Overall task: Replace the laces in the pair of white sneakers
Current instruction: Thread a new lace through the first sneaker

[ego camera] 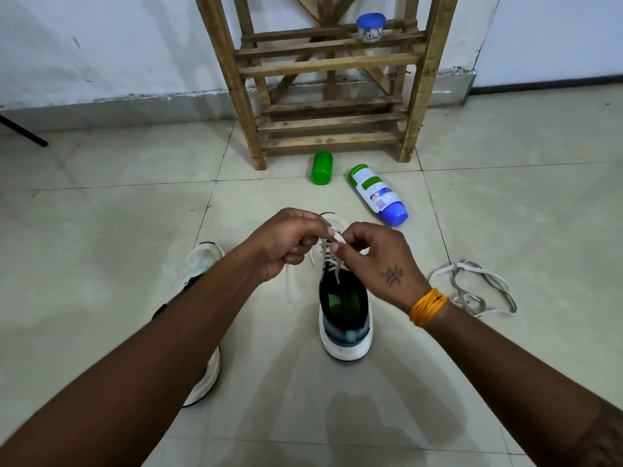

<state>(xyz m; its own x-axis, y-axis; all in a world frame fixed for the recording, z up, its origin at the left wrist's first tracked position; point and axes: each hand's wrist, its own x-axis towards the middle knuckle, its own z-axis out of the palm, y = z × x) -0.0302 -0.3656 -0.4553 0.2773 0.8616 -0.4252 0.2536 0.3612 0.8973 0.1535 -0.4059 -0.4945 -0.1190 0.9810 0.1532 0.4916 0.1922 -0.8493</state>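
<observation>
Sneakers number two: one white sneaker point(345, 318) stands at centre frame, heel toward the camera, and a second sneaker point(199, 264) lies at centre left, mostly hidden behind the left forearm. Both hands meet just above the centre shoe's toe end. The left hand point(286, 241) has its fingers curled round a white lace point(288, 284), whose free end hangs down beside the shoe; the right hand point(377, 261) pinches the lace tip point(338, 236). How far the lacing runs under the hands is hard to make out. One loose pile of laces point(472, 288) lies at right on the tiled floor point(101, 230). Two containers lie near the wooden rack point(323, 79): a green bottle point(322, 167) and a blue-capped bottle point(377, 193). One blue-lidded jar point(371, 28) sits on the rack.
</observation>
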